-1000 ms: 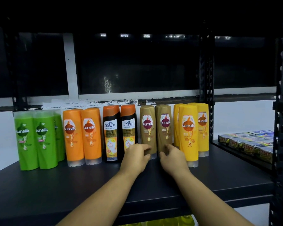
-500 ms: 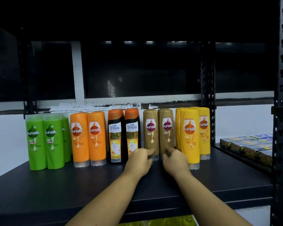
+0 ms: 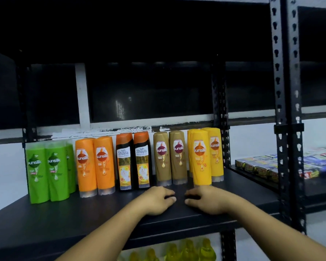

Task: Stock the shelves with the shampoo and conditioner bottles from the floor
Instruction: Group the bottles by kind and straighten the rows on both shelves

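Observation:
A row of bottles stands upright at the back of the dark shelf [image 3: 45, 223]: green bottles [image 3: 47, 172], orange bottles [image 3: 95, 165], black Shayla bottles [image 3: 133, 161], two brown bottles [image 3: 169, 158] and yellow bottles [image 3: 205, 156]. My left hand [image 3: 156, 200] and my right hand [image 3: 205, 199] lie side by side on the shelf board just in front of the brown bottles, apart from them. Both hands have loosely curled fingers and hold nothing.
A black perforated upright [image 3: 288, 110] stands at the right. Beyond it a neighbouring shelf carries flat boxed goods [image 3: 258, 164]. Yellow bottles [image 3: 188, 249] show on the shelf below. The shelf above hangs low and dark.
Both hands have drawn back from the bases of the brown bottles toward the shelf's front edge. The bottles stay in place.

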Action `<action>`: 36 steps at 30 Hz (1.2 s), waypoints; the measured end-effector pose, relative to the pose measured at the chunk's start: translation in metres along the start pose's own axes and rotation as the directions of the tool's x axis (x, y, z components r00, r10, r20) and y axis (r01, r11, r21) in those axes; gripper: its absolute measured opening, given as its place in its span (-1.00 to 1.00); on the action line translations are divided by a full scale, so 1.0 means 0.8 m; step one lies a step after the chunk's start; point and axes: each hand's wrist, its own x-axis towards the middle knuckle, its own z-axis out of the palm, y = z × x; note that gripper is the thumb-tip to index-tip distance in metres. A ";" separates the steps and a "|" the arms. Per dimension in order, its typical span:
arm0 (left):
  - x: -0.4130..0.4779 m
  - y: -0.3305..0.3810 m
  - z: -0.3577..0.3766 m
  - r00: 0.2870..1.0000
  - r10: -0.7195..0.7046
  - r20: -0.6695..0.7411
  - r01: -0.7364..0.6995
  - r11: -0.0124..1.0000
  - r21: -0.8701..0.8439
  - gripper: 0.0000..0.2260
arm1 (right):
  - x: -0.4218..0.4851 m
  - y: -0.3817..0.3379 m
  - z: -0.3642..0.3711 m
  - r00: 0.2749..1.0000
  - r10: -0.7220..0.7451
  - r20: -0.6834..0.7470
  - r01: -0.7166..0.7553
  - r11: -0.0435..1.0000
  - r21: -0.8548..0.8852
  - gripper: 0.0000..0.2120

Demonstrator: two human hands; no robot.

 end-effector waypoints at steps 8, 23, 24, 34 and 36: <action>0.018 0.064 0.002 0.983 0.012 -0.181 -0.020 0.999 -0.045 -0.54 | -0.036 0.059 -0.018 0.990 0.056 -0.132 -0.065 0.996 -0.067 -0.65; 0.098 0.107 0.031 0.932 -0.081 -0.354 -0.070 0.916 -0.394 -0.44 | 0.004 0.113 -0.014 0.933 0.325 -0.155 -0.308 0.943 0.125 -0.44; 0.100 0.107 0.031 0.932 -0.084 -0.351 -0.063 0.919 -0.389 -0.44 | 0.007 0.116 -0.015 0.928 0.328 -0.176 -0.299 0.939 0.172 -0.48; 0.123 0.094 0.018 0.901 -0.138 -0.412 0.017 0.958 -0.285 -0.46 | 0.044 0.164 -0.032 0.867 0.457 -0.199 -0.325 0.822 0.468 -0.17; 0.127 0.093 0.021 0.893 -0.148 -0.426 0.022 0.958 -0.286 -0.46 | 0.056 0.164 -0.029 0.868 0.447 -0.217 -0.316 0.834 0.452 -0.26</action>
